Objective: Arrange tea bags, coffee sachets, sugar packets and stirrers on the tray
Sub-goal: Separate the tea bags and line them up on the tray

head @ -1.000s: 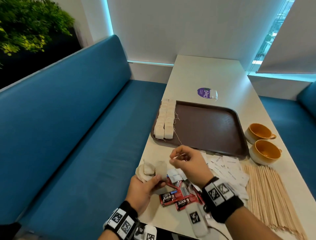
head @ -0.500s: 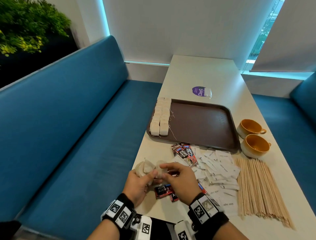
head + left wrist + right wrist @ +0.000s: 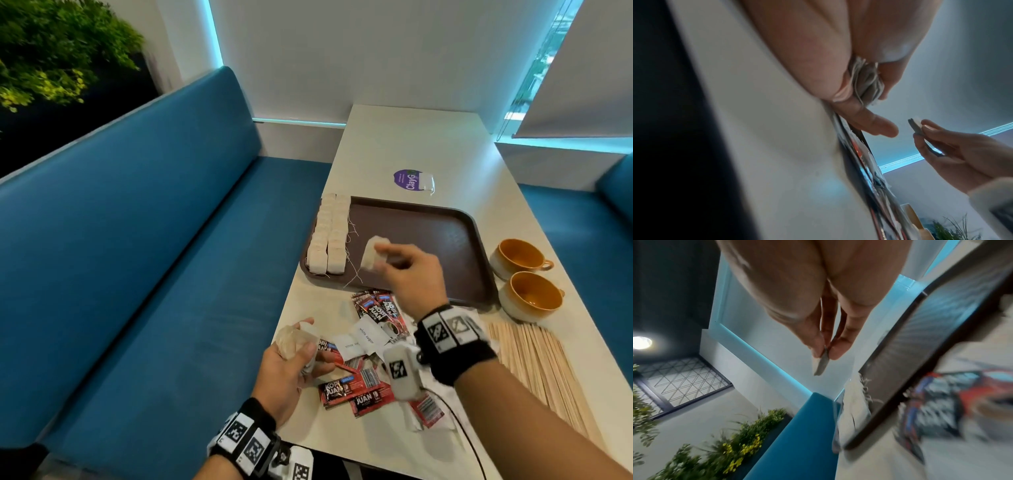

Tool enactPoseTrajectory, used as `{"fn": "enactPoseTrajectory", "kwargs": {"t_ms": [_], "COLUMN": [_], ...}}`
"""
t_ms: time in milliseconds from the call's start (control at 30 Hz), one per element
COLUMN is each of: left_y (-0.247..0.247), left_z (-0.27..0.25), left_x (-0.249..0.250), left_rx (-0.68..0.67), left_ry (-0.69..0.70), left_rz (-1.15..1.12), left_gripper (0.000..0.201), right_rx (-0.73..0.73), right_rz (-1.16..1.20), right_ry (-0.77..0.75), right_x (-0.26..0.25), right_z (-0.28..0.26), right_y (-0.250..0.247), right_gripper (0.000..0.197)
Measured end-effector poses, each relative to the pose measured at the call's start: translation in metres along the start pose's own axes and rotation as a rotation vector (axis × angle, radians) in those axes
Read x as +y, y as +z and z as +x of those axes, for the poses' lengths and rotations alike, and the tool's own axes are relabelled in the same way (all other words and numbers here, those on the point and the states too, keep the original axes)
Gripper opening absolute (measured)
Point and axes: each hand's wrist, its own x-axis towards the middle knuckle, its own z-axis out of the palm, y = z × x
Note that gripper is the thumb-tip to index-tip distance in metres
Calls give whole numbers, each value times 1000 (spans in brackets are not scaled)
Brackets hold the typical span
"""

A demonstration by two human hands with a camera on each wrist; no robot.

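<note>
A single white paper tea bag [image 3: 371,253] is pinched between the thumb and fingertips of the right hand [image 3: 412,274], held above the brown rectangular plastic tray [image 3: 445,236] near its 7 o'clock corner; the right wrist view shows the bag [image 3: 821,363] edge-on in that pinch. Along the tray's 9 o'clock edge lie two neat rows of white tea bags [image 3: 329,236], their strings trailing onto the tray floor. The left hand [image 3: 291,370] sits at the 7 o'clock edge of the white surface [image 3: 428,144], its fingers curled round a bunch of crumpled tea bags [image 3: 294,339]. Between the hands lie red coffee sachets [image 3: 356,392] mixed with white sugar packets [image 3: 363,339]. At 4 o'clock from the tray a spread of thin wooden stirrers [image 3: 544,370] lies flat, and two orange-lined ceramic cups [image 3: 524,277] stand just beside the tray's 3 o'clock edge. A blue upholstered bench [image 3: 137,274] runs along the surface's 9 o'clock side.
</note>
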Motion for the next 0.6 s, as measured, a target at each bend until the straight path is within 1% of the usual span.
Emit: {"fn": "enactPoseTrajectory", "kwargs": {"t_ms": [67,133,200,333,433,600], "left_y": [-1,-3,-4,-5,-6,-8], "left_z": [0,0,1,2,3,4], "left_x": [1,0,-2,-2,-2,-2], "left_rx": [-14,-16,-21,-21,-21,-38], "left_ry": [6,14,13,-10,-28,-50], "left_rz": [-6,1,20,12,-9,-16], "left_gripper": [51,52,49,44,43,34], "right_rx": [-6,-101,-212,-378,-413,-386], "right_rz": [-16,-67,-158,-326,-425,-513], "right_ry": [-37,-46,-33,49,90,117], "right_x": [-7,-10,-6,11,21,30], "right_z": [24,40,51,63,67,73], "right_y": [2,11,24,50,63,73], "right_gripper": [28,27,25,25,22,20]}}
